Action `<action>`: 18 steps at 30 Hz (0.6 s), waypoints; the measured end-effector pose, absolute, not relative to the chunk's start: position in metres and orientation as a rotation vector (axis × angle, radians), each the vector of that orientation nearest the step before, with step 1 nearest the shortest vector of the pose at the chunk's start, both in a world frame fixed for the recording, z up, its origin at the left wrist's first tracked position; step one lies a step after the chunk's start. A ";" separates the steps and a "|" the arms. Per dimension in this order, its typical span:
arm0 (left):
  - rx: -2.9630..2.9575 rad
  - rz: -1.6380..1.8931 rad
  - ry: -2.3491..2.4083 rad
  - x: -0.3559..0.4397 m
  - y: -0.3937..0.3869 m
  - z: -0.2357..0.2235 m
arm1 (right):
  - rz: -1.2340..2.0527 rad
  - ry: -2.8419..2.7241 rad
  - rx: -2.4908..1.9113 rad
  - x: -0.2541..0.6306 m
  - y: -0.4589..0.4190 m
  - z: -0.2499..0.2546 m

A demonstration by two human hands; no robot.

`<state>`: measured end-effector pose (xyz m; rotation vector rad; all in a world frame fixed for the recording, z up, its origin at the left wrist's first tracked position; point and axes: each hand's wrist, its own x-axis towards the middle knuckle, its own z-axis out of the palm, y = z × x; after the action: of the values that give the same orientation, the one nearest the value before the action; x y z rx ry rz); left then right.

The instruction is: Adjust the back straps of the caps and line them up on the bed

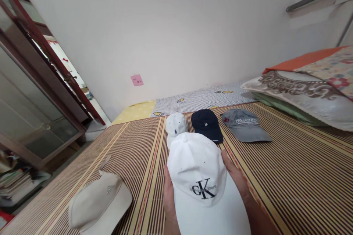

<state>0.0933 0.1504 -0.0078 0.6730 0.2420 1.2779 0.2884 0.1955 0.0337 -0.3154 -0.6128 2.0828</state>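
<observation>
A white baseball cap (195,161) with a dark "CK" mark is held up between both hands, its brim towards me. My left hand (168,191) grips its left side, the fingers partly hidden behind the cap. On the opposite side my right hand (237,176) holds it, fingers also partly covered. Behind it lie a smaller white cap (177,123), a navy cap (205,123) and a grey cap (245,123) with white lettering, side by side. A beige visor (100,202) rests to the left, its strap sticking up.
All the headwear lies on a striped bamboo mat (132,147). Pillows (303,91) are piled at the right, under a patterned cover. A checked cloth (193,97) runs along the wall, which bears a pink note (137,80). Dark-framed glass doors (35,91) stand at the left.
</observation>
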 end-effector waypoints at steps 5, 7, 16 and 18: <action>0.667 1.301 0.238 0.093 0.152 -0.007 | 2.010 -0.648 -0.320 0.285 0.192 0.033; 0.672 1.283 0.227 0.094 0.151 -0.003 | 1.988 -0.659 -0.312 0.285 0.191 0.032; 0.682 1.221 0.170 0.098 0.146 0.012 | 1.959 -0.692 -0.287 0.282 0.193 0.034; 0.690 1.207 0.148 0.098 0.146 0.014 | 1.946 -0.691 -0.290 0.282 0.194 0.035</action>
<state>0.0984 0.1457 0.0143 0.6902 0.1479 1.2070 0.2825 0.1944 0.0345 -0.2898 -0.6913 1.9463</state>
